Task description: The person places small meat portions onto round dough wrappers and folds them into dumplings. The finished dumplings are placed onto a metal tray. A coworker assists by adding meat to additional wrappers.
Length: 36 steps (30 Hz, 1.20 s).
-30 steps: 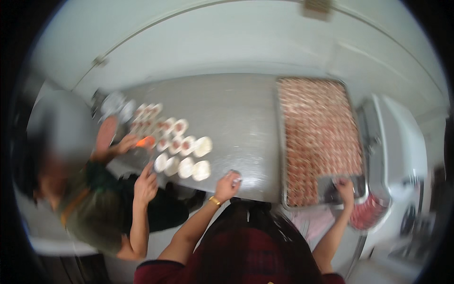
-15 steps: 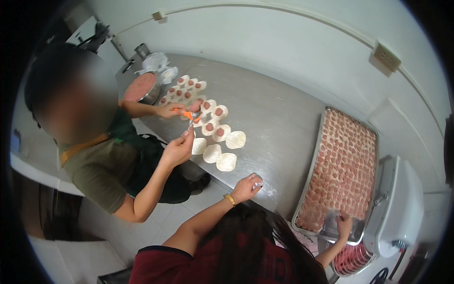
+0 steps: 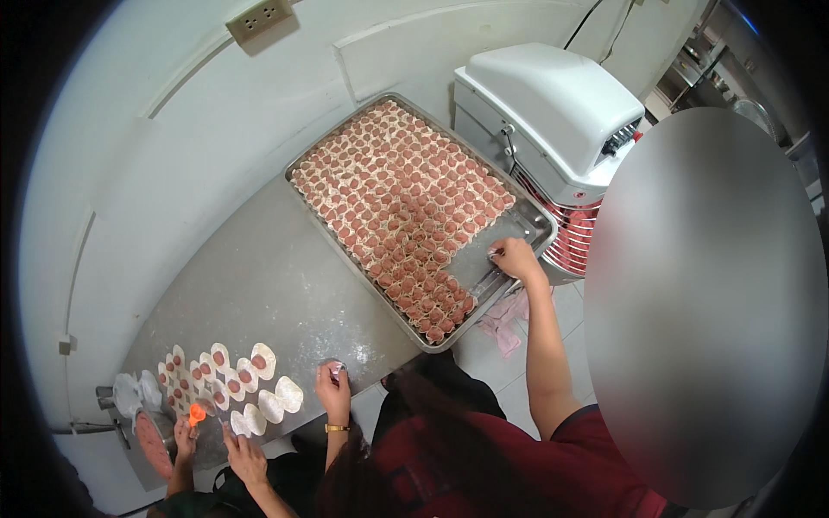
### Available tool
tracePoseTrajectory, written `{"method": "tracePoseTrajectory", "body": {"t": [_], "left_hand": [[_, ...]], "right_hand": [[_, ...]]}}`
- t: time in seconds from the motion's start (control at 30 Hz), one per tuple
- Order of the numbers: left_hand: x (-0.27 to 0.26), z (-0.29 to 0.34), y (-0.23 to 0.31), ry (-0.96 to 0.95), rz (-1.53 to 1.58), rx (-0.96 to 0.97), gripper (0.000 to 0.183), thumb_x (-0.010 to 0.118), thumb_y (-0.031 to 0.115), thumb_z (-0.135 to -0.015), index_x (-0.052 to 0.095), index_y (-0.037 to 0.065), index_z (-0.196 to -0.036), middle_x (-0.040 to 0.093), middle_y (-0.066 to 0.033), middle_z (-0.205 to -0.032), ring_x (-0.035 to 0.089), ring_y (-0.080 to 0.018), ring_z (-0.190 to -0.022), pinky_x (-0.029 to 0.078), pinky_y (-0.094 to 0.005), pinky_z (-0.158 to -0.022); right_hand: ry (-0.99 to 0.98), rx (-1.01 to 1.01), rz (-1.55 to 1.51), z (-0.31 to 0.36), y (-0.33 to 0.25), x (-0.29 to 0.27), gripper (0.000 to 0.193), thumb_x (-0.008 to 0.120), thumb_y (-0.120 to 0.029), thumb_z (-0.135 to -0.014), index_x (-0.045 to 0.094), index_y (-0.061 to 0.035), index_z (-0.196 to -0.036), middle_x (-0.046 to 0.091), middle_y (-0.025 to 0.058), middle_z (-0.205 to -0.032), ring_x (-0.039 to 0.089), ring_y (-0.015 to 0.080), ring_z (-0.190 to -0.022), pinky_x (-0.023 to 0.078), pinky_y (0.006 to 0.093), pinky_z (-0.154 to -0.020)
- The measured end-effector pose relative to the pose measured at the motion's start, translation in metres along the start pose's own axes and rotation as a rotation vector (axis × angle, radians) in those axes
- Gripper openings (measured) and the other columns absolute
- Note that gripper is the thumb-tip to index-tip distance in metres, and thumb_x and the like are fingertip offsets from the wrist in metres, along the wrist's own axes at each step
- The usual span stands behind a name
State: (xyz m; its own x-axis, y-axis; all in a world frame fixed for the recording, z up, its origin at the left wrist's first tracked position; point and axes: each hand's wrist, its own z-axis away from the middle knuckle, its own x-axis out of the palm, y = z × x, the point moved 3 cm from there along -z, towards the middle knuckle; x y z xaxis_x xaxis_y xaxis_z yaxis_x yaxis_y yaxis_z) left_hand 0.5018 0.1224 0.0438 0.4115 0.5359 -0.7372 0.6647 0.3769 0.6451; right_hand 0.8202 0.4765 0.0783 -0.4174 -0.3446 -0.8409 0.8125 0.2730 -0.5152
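With the view swinging toward the tray (image 3: pixel 471 263), meat-topped dough pieces (image 3: pixel 406 207) are lying beyond the right hand's (image 3: pixel 515 260) bunched fingers; the left hand's (image 3: pixel 333 394) are curling. Whether the 2 are pinching anything is remaining unclear.

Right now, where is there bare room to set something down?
The metal table is open between the wall, the tray and the dough rounds. A smaller patch in the tray borders the topped rounds, but the right hand is over it. Crowded: the table's left end, with dough rounds, a bowl and another person's hands.
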Motion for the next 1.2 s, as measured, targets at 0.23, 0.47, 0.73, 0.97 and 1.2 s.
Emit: {"method": "tracePoseTrajectory", "body": {"t": [0.23,0.47,0.73,0.97,1.2], "left_hand": [[-0.001,0.001,0.004,-0.039,0.041,-0.103,0.012,0.06,0.007,-0.077,0.058,0.002,-0.088,0.055,-0.0096,-0.078,0.054,-0.0219,-0.065,0.044,-0.033,-0.059],[0.001,0.003,0.009,-0.002,0.051,-0.162,0.011,0.059,0.005,-0.077,0.058,0.002,-0.087,0.054,-0.0092,-0.076,0.054,-0.0213,-0.065,0.044,-0.0328,-0.059],[0.006,0.003,0.009,0.066,0.038,-0.114,0.011,0.059,0.004,-0.078,0.057,0.001,-0.088,0.056,-0.0094,-0.078,0.053,-0.0199,-0.063,0.043,-0.0316,-0.059],[0.008,0.005,0.009,0.082,0.034,-0.183,0.011,0.06,0.005,-0.076,0.056,0.001,-0.086,0.055,-0.0108,-0.078,0.054,-0.0245,-0.065,0.043,-0.0348,-0.06],[0.009,0.004,0.008,0.092,-0.018,-0.143,0.011,0.059,0.005,-0.076,0.056,0.0,-0.085,0.053,-0.0117,-0.078,0.053,-0.0252,-0.068,0.043,-0.0354,-0.062]], "right_hand": [[-0.092,-0.19,-0.109,-0.007,0.005,0.006,0.027,0.063,-0.007,-0.069,0.07,-0.0065,-0.095,0.068,0.0165,-0.086,0.066,0.0298,-0.08,0.052,0.0366,-0.074],[-0.292,-0.331,-0.221,-0.011,-0.027,0.033,0.027,0.06,-0.009,-0.069,0.071,-0.0085,-0.093,0.068,0.014,-0.085,0.064,0.0291,-0.078,0.05,0.0356,-0.073],[-0.349,-0.368,-0.269,-0.014,-0.026,0.041,0.029,0.06,-0.009,-0.067,0.071,-0.01,-0.094,0.068,0.0139,-0.087,0.064,0.0302,-0.081,0.05,0.0373,-0.075],[-0.247,-0.6,-0.347,-0.027,-0.031,0.049,0.03,0.058,-0.007,-0.067,0.068,-0.0045,-0.095,0.066,0.0141,-0.094,0.062,0.0314,-0.089,0.049,0.0374,-0.08],[-0.201,-0.506,-0.306,-0.031,-0.016,0.03,0.026,0.059,-0.003,-0.068,0.067,-0.002,-0.093,0.065,0.0137,-0.096,0.06,0.0301,-0.091,0.048,0.036,-0.084]]}}
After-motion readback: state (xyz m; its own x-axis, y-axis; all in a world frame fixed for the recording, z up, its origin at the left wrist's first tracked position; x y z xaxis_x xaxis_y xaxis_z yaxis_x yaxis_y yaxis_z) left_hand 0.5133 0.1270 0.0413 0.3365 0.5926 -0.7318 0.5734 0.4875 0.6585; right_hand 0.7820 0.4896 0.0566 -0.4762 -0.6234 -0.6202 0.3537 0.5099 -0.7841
